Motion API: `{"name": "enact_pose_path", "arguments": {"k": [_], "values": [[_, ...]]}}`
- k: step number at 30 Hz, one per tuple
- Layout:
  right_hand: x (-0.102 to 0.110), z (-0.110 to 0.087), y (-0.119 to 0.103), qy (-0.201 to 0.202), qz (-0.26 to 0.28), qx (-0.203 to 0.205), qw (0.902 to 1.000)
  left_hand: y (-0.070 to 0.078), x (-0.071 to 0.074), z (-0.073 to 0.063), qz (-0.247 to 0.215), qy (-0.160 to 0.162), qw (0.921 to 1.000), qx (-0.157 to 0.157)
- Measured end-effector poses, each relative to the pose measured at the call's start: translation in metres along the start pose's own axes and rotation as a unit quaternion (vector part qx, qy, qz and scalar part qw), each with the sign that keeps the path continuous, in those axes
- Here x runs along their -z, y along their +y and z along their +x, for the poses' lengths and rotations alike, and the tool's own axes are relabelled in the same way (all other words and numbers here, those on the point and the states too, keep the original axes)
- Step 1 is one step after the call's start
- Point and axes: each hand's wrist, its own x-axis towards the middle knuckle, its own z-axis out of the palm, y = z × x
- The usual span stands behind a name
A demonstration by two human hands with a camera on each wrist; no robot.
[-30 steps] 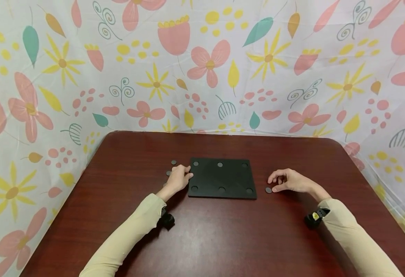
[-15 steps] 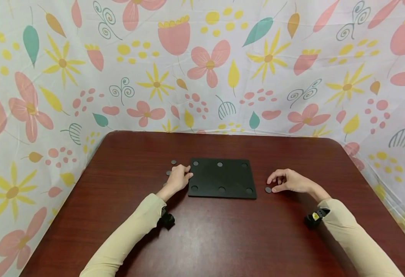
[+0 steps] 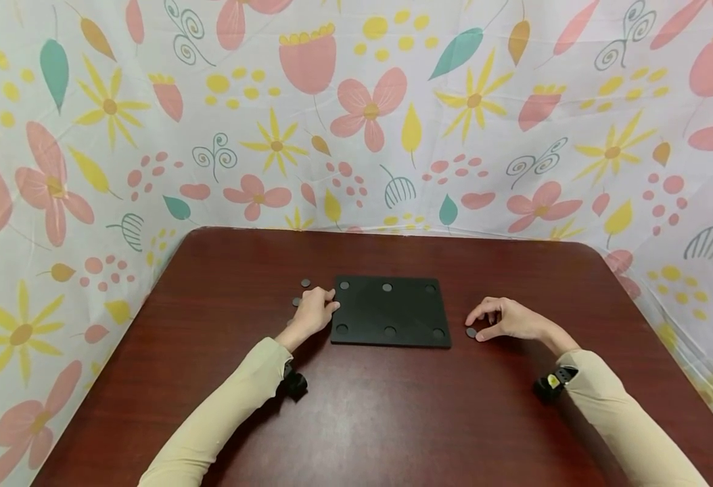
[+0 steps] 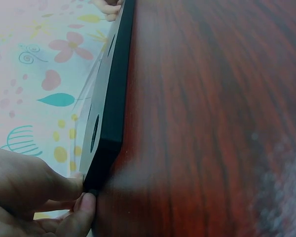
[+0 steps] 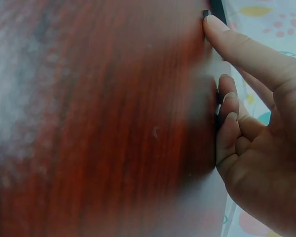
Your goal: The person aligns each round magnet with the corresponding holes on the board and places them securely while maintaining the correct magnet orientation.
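Observation:
A flat black board [image 3: 393, 311] with round recesses lies on the table. Two of its far recesses hold grey discs, a left one [image 3: 344, 285] and a middle one [image 3: 387, 287]. The left hand [image 3: 312, 311] grips the board's left edge between thumb and fingers; the left wrist view shows its fingertips [image 4: 87, 201] close to the board's corner. Right of the board, the right hand [image 3: 511, 318] has thumb and index finger around a small grey disc [image 3: 471, 332]. In the right wrist view the disc [image 5: 205, 14] is at the thumb tip, and the other fingers are curled.
Loose grey discs lie left of the board, among them a far one [image 3: 306, 283] and a nearer one [image 3: 296, 302] partly behind the left hand. A floral cloth [image 3: 356, 122] hangs behind the brown table [image 3: 362, 419]. Both wrists carry black cameras.
The right thumb and index finger have shifted slightly left with the disc, which now looks a little tilted. The left hand keeps its place at the board's edge.

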Motion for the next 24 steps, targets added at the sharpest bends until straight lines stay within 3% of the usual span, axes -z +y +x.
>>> {"name": "enact_pose_path", "arguments": {"k": [11, 24], "values": [[0.0022, 0.0040, -0.0016, -0.006, -0.008, 0.039, 0.9992, 0.0003, 0.0008, -0.0007, -0.002, 0.007, 1.0000, 0.002], [-0.0007, 0.0049, -0.0055, -0.005, -0.045, -0.004, 0.9990, -0.0004, 0.0020, 0.0003, -0.005, -0.002, 1.0000, -0.005]]}}
